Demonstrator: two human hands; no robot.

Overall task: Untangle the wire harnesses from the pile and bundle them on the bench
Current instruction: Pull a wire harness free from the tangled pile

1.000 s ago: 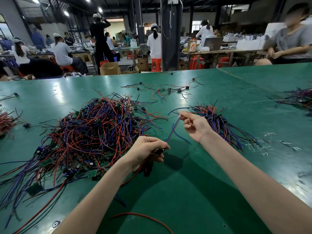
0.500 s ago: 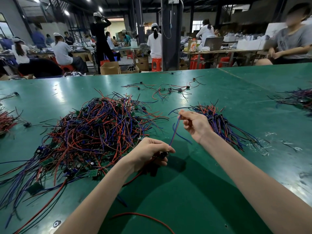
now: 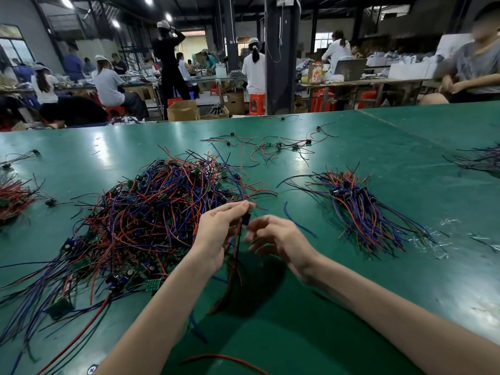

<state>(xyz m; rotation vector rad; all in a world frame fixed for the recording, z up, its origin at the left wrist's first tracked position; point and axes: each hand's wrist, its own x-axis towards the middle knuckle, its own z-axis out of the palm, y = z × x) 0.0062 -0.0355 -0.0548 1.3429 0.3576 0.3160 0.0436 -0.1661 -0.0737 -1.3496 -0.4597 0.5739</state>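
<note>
"Hands first: what was the left hand (image 3: 216, 234) doing?"

"It was raised at the middle of the frame, fingertips pinching one harness (image 3: 237, 247) just above its small dark connector (image 3: 245, 219). Red and black wires hung from there down to the desk (image 3: 405, 163)."

"And the right hand (image 3: 278, 239)?"

"Just right of that connector, fingers loosely curled and spread toward it. It was blurred, so I could not tell whether it gripped the harness or only came near it."

"Where was the pile (image 3: 151, 212)?"

"Left of centre on the green desk, a broad tangle of red, blue, purple and black wires with small green boards among them. The held harness hung just beside its right edge."

"Any other heap?"

"A bundle (image 3: 359, 212) lay right of centre, connectors gathered at its upper end, wires fanned toward the lower right, well apart from the pile. Clear plastic scraps (image 3: 433, 239) lay just beside its lower end."

"What else was on the desk?"

"A few loose wires (image 3: 270, 150) in the upper middle, a red heap (image 3: 13, 196) at the left edge, a dark bunch (image 3: 481, 158) at the right edge, and a single red wire (image 3: 224, 357) at the bottom."
</note>
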